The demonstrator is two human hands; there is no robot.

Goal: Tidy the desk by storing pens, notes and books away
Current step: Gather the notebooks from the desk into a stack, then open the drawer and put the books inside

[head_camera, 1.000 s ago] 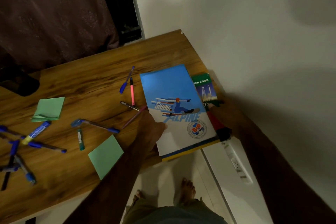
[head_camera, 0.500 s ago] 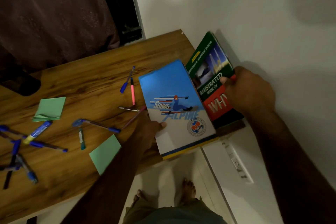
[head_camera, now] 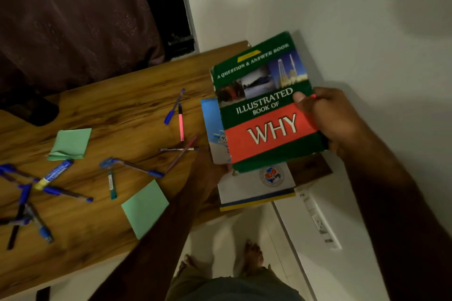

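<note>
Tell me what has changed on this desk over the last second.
The right hand gripped the green book, pulled it from under the blue book and lifted it; it now hangs over the blue book. The left hand stays at the blue book's left edge. Pens and green notes lie as before.

Right grip (head_camera: 327, 120) is raised and curled round the green book (head_camera: 264, 105) edge, thumb pressed on the cover, forearm extended from lower right. Left grip (head_camera: 208, 173) is set lower, fingertips hidden behind the book, forearm stretched diagonally forward.
</note>
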